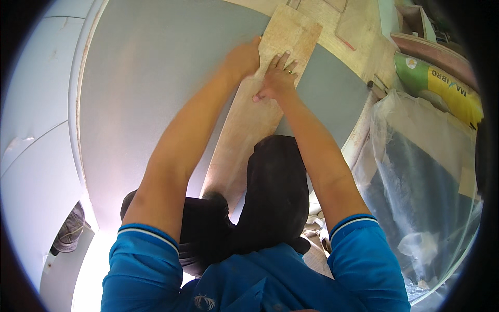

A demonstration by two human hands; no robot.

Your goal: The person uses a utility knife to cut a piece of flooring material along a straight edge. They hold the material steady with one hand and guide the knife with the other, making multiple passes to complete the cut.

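A long plywood plank [254, 115] lies lengthwise over a large grey panel [150, 67], running from near my legs to the far edge. My right hand [279, 81] presses flat on the plank, fingers spread, with a ring on one finger. Against the plank's left edge, my left hand [243, 60] is curled closed and slightly blurred by motion. Whatever it may hold is hidden by the fingers. My dark-trousered knee [278, 177] rests over the plank's near part.
Pale boards [358, 36] lie beyond the panel. At the right are a green and yellow sack [439, 86], a wooden box [413, 23] and sheets wrapped in clear plastic [416, 171]. White panels [36, 99] stand at the left, with a grey shoe [70, 229] near them.
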